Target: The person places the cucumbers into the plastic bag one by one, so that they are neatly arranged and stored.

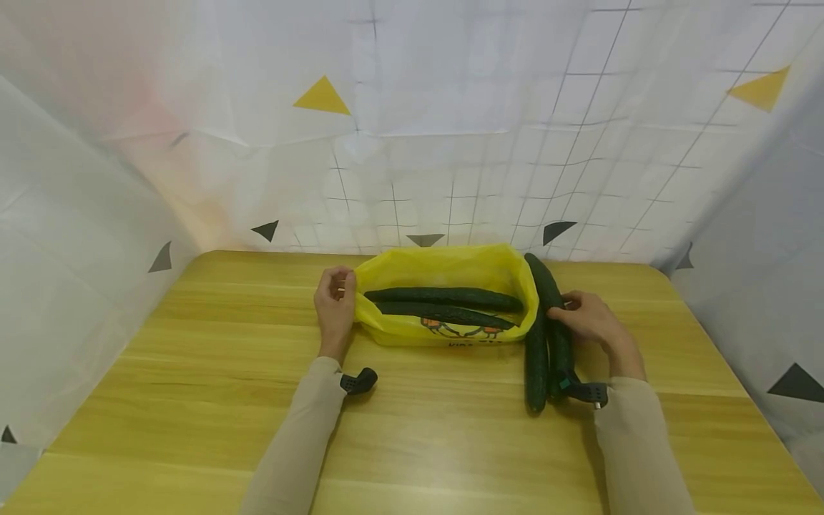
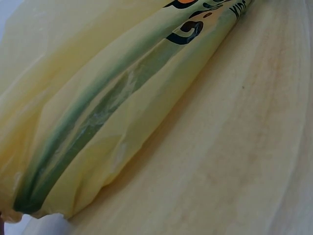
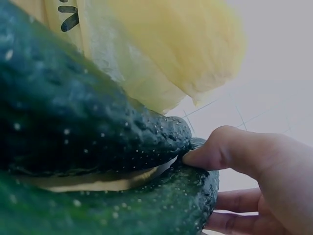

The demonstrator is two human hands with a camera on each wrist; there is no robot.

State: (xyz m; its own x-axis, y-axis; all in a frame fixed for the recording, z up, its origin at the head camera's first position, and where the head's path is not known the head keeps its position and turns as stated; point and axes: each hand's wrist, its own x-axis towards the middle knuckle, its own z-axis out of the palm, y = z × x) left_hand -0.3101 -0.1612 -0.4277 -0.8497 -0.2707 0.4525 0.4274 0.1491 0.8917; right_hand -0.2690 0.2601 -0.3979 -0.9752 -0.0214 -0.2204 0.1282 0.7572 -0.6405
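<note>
Right hand (image 1: 591, 318) pinching outer cucumber (image 1: 559, 350) between thumb and fingers, neighbouring cucumber (image 1: 536, 365) just beside it, left hand (image 1: 335, 307) gripping yellow bag (image 1: 444, 266) by its left edge, two more cucumbers (image 1: 444, 295) lying inside

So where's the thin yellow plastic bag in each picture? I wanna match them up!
Head: the thin yellow plastic bag is just below the middle, between the left hand and right hand.
Left wrist: the bag covers most of the left side, slanting up toward the top right.
Right wrist: the bag is at the top, behind a dark green bumpy cucumber.
Shared landmark: black print on the bag.
</note>
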